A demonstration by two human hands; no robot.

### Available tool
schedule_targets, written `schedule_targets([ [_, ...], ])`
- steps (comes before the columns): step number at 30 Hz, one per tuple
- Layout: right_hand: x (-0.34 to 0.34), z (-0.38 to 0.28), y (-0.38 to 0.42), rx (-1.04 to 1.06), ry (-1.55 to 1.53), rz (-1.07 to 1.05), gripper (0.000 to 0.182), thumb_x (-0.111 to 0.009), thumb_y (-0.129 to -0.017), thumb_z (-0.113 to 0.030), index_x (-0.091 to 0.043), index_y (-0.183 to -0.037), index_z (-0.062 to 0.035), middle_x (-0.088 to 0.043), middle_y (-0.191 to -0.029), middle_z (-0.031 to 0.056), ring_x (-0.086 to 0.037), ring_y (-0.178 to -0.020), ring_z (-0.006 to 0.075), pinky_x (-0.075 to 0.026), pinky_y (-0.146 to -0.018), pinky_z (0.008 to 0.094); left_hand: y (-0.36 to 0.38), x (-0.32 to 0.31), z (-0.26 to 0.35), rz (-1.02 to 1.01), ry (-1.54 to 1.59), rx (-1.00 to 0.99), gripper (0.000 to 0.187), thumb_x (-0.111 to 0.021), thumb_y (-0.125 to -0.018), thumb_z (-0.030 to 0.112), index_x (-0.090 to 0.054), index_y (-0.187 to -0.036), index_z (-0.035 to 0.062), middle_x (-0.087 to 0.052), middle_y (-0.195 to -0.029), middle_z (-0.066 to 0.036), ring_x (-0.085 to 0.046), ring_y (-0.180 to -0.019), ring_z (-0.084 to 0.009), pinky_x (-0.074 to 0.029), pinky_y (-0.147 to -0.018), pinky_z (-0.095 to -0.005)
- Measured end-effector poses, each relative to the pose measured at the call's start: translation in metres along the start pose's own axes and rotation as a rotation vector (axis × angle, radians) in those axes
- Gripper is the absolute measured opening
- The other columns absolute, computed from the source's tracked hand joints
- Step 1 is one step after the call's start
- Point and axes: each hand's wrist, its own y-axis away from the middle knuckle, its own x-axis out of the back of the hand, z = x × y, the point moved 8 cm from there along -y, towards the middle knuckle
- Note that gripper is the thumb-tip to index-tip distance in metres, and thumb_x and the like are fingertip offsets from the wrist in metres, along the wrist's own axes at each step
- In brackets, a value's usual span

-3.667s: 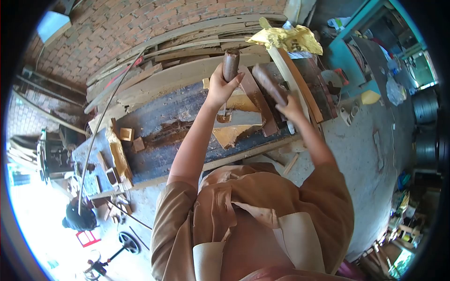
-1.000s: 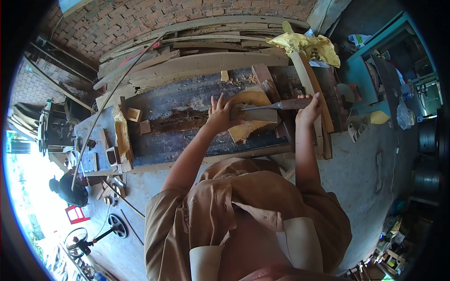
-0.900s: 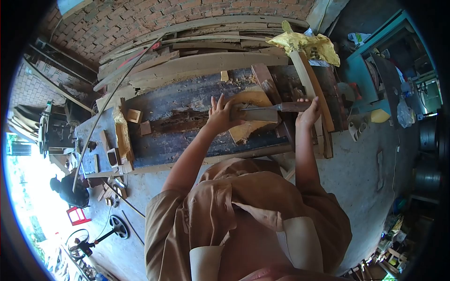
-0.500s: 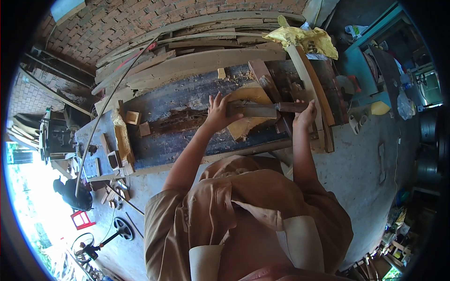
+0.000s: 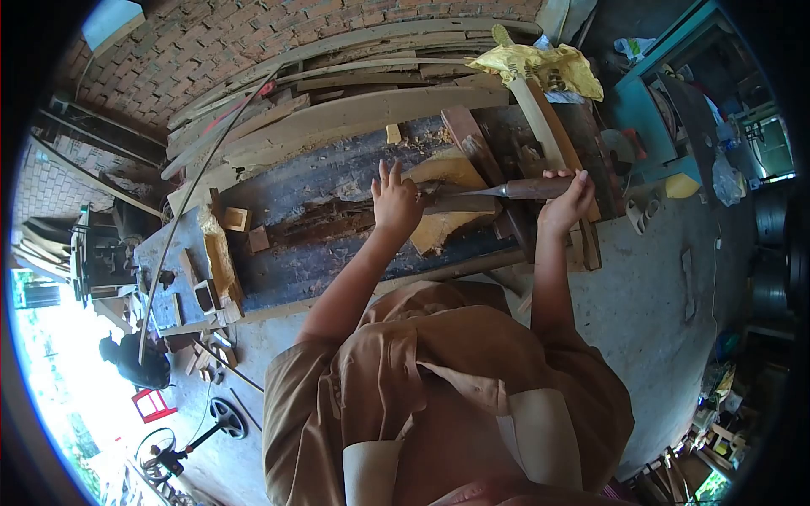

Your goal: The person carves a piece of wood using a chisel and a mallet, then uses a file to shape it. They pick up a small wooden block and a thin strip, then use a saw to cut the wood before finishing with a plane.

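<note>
My right hand (image 5: 569, 202) is wrapped round the brown wooden handle of a chisel (image 5: 531, 188), at its butt end. The chisel's narrow metal blade points left, lying along a piece of wood (image 5: 472, 205). My left hand (image 5: 398, 202) holds the left end of that piece near the blade's tip, with some fingers stretched up and away. Its thumb and the exact contact at the tip are hidden. Under the work lies a pale yellow-brown board (image 5: 440, 229) on the dark, worn bench (image 5: 337, 160).
Beams (image 5: 472, 148) cross the bench's right part, with a yellow sack (image 5: 540, 67) beyond. Small wooden blocks (image 5: 237, 219) and a hollowed timber (image 5: 221, 253) lie at left. Long planks (image 5: 337, 110) are stacked behind. A person (image 5: 139, 358) crouches at far left near a red stool (image 5: 152, 406).
My right hand has moved slightly right with the chisel, and more of its blade shows. My left hand has turned, its thumb now out of sight.
</note>
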Motion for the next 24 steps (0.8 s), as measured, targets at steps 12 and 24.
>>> schedule_targets([
  [12, -0.034, -0.019, 0.021, 0.165, 0.07, -0.241, 0.017, -0.045, -0.089, -0.018, -0.04, -0.09, -0.0013, -0.052, -0.073, 0.01, -0.055, -0.061, 0.0206, -0.048, -0.063, 0.0361, 0.0, -0.001, -0.007, 0.019, 0.192, 0.01, 0.013, -0.064, -0.07, 0.015, -0.062, -0.081, 0.0074, -0.038, -0.128, -0.019, -0.023, -0.126, -0.0387, -0.027, -0.1, -0.0462],
  [24, -0.049, -0.032, 0.03, 0.238, 0.108, -0.338, 0.016, -0.045, -0.089, -0.016, -0.039, -0.09, -0.0013, -0.051, -0.073, 0.0107, -0.055, -0.062, 0.0209, -0.048, -0.063, 0.0364, -0.004, 0.021, -0.022, 0.113, 0.586, -0.174, 0.009, -0.061, -0.073, 0.007, -0.059, -0.08, 0.0018, -0.054, -0.107, -0.02, -0.051, -0.102, -0.0351, -0.041, -0.086, -0.0386],
])
